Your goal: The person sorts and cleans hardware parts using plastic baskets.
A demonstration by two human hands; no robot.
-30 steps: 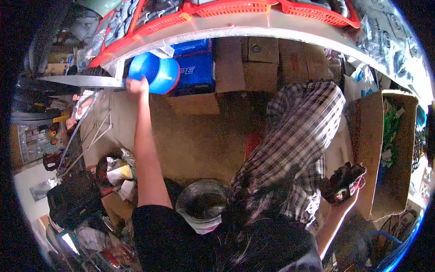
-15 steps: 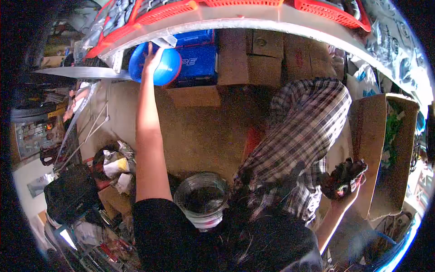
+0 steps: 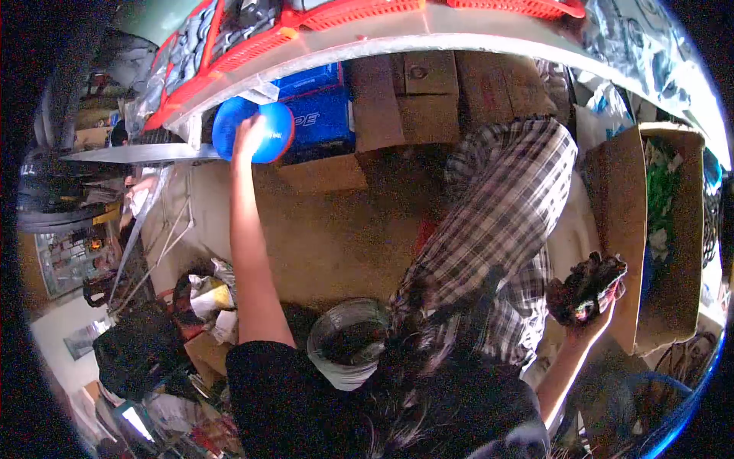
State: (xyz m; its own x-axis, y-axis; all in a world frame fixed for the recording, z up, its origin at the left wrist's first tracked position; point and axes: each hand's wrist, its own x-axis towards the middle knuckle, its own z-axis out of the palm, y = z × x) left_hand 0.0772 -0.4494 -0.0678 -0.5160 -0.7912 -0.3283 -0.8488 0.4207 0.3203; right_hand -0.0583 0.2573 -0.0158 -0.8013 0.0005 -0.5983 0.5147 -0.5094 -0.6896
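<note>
My left hand (image 3: pixel 247 139) reaches forward on a bare arm and overlaps the face of a round blue object (image 3: pixel 272 136) with a red edge, below the shelf. Glare and blur hide its fingers, so their grip is unclear. Off to the right, my right hand (image 3: pixel 593 327) is closed around a dark, crumpled cloth-like bundle (image 3: pixel 586 291) with reddish patches, held beside the cardboard box.
A shelf edge (image 3: pixel 428 42) with red baskets (image 3: pixel 359 14) crosses the top. Blue boxes (image 3: pixel 325 122) and cardboard cartons (image 3: pixel 428 115) stand beneath. A clear tub (image 3: pixel 344 371) sits near my body; an open cardboard box (image 3: pixel 618 229) stands right.
My left hand has drawn back a little, lower across the blue object's face. The view has shifted slightly. My right hand still holds the dark bundle.
</note>
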